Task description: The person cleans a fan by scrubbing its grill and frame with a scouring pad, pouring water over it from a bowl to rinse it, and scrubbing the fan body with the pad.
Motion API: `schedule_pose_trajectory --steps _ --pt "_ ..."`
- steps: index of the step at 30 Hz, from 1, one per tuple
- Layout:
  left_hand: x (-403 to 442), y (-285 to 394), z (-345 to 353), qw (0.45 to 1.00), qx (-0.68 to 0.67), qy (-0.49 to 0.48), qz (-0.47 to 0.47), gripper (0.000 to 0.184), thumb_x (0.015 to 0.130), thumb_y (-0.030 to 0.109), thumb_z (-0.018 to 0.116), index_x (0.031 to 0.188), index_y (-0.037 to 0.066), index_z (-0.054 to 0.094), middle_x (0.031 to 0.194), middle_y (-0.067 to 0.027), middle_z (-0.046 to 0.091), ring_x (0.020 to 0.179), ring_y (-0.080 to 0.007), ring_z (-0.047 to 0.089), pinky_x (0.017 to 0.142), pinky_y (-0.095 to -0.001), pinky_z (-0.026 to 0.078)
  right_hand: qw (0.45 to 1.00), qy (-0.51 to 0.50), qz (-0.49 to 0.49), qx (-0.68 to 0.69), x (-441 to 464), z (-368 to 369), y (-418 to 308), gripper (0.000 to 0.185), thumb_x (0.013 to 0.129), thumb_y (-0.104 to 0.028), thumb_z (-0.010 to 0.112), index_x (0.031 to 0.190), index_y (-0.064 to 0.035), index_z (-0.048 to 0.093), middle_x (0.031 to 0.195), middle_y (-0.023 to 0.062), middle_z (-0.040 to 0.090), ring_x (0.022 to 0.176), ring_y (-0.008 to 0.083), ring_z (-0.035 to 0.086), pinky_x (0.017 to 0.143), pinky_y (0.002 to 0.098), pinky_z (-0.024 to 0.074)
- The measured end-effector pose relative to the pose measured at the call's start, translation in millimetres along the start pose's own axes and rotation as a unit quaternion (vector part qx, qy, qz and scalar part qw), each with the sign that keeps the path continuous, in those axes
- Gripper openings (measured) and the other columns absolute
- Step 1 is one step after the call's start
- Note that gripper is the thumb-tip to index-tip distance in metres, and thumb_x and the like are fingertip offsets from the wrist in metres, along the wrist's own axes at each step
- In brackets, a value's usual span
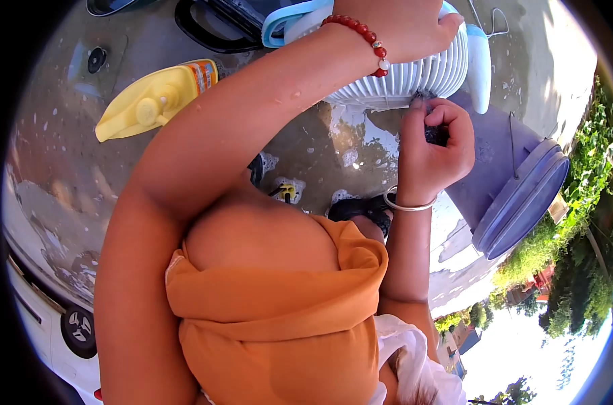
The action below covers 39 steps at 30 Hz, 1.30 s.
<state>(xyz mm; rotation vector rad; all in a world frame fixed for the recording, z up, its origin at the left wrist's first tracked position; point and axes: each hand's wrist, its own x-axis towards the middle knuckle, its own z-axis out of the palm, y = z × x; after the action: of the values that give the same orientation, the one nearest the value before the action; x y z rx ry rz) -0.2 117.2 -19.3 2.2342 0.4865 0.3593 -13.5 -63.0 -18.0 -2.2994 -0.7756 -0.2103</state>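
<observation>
A white ribbed plastic piece with light-blue parts (421, 75) is at the top, looking like a basket or fan guard; its upper side is cut off. My left hand (404, 34), below a red bead bracelet, lies over it with the thumb bent at its edge; most fingers are out of frame. In my right hand (441, 145), closed beneath the ribs, is a dark scouring pad (436, 135). Some of the pad shows at the fingertips, against the lower ribs.
A yellow bottle (148, 101) lies on the wet floor (57, 162) at left. Beside the right hand is a purple-grey bucket (522, 199), tipped in view. A black handled item (208, 34) is at the top. Sandalled feet (360, 209) are below; a white car (57, 337) stands lower left.
</observation>
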Motion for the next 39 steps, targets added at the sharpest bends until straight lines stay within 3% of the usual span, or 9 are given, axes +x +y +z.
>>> schedule_pose_trajectory --steps 2,4,11,21,24,26,28,30,39 --pt "-1 -3 11 0.999 0.014 0.03 0.022 0.038 0.089 0.038 0.064 0.082 0.001 0.073 0.085 -0.0216 0.07 0.085 -0.0381 0.069 0.079 -0.048 0.055 1.0 0.012 0.004 0.009 10 1 -3 0.022 0.077 -0.001 0.078 0.072 -0.0034 0.056 0.078 0.0031 0.069 0.071 0.0092 0.058 0.07 0.0225 0.0478" --pt "2 -3 10 0.999 0.007 0.037 0.007 0.039 0.09 0.038 0.062 0.083 0.001 0.073 0.086 -0.0218 0.07 0.085 -0.0381 0.069 0.08 -0.0479 0.055 0.998 0.049 -0.001 0.045 25 10 -8 0.02 0.074 0.001 0.073 0.07 -0.0045 0.054 0.07 0.0061 0.062 0.063 0.0216 0.058 0.063 0.0295 0.0474" --pt "4 -4 5 1.0 -0.006 0.017 -0.001 0.039 0.09 0.038 0.062 0.083 0.001 0.073 0.087 -0.0219 0.071 0.086 -0.0383 0.069 0.08 -0.048 0.055 0.998 -0.019 0.049 -0.045 17 -1 -13 0.016 0.068 0.001 0.07 0.068 -0.0033 0.055 0.064 0.0064 0.055 0.058 0.0225 0.052 0.058 0.0313 0.0451" --pt "6 -8 13 0.999 0.036 0.037 -0.001 0.041 0.089 0.038 0.062 0.083 0.0 0.073 0.086 -0.0228 0.07 0.085 -0.0388 0.069 0.08 -0.0484 0.055 0.999 0.022 0.02 0.029 29 9 -14 0.017 0.068 0.001 0.069 0.066 -0.0029 0.053 0.063 0.006 0.053 0.056 0.0213 0.05 0.057 0.0306 0.0439" --pt "4 -5 4 1.0 0.0 0.017 0.003 0.04 0.089 0.038 0.062 0.083 0.0 0.073 0.086 -0.0229 0.07 0.085 -0.0389 0.069 0.08 -0.0484 0.055 0.999 -0.01 0.011 -0.038 17 0 -10 0.017 0.068 0.002 0.07 0.066 -0.0027 0.053 0.064 0.0061 0.054 0.056 0.0203 0.05 0.057 0.0298 0.0443" --pt "0 -2 7 1.0 0.003 0.016 0.012 0.04 0.089 0.038 0.062 0.082 0.0 0.073 0.087 -0.023 0.07 0.085 -0.0388 0.069 0.08 -0.0483 0.055 0.998 -0.026 0.051 -0.023 16 -6 -10 0.023 0.074 -0.005 0.077 0.068 -0.002 0.055 0.068 -0.0013 0.063 0.063 0.0046 0.049 0.062 0.0205 0.0441" --pt "1 -3 9 1.0 0.006 0.021 0.015 0.04 0.089 0.038 0.062 0.082 0.0 0.073 0.087 -0.023 0.07 0.086 -0.0388 0.069 0.08 -0.0483 0.055 0.998 -0.013 0.054 -0.01 24 -2 -12 0.023 0.075 -0.005 0.077 0.068 -0.0021 0.055 0.068 -0.0014 0.063 0.063 0.0044 0.049 0.062 0.0202 0.0439" --pt "4 -4 6 0.999 0.014 0.031 0.016 0.04 0.089 0.038 0.062 0.082 0.0 0.073 0.087 -0.023 0.07 0.086 -0.0388 0.069 0.08 -0.0484 0.055 0.999 0.006 0.033 0.019 32 5 -15 0.019 0.07 0.002 0.071 0.066 -0.003 0.052 0.064 0.0051 0.054 0.056 0.0223 0.049 0.057 0.0306 0.0433" --pt "3 -3 6 1.0 0.014 0.007 0.002 0.04 0.089 0.039 0.063 0.082 0.001 0.073 0.087 -0.0226 0.071 0.084 -0.0389 0.069 0.079 -0.0487 0.055 0.993 -0.008 0.12 0.018 3 -17 -1 0.023 0.073 0.001 0.074 0.066 -0.0034 0.053 0.066 0.0021 0.06 0.061 0.0123 0.055 0.06 0.025 0.046"
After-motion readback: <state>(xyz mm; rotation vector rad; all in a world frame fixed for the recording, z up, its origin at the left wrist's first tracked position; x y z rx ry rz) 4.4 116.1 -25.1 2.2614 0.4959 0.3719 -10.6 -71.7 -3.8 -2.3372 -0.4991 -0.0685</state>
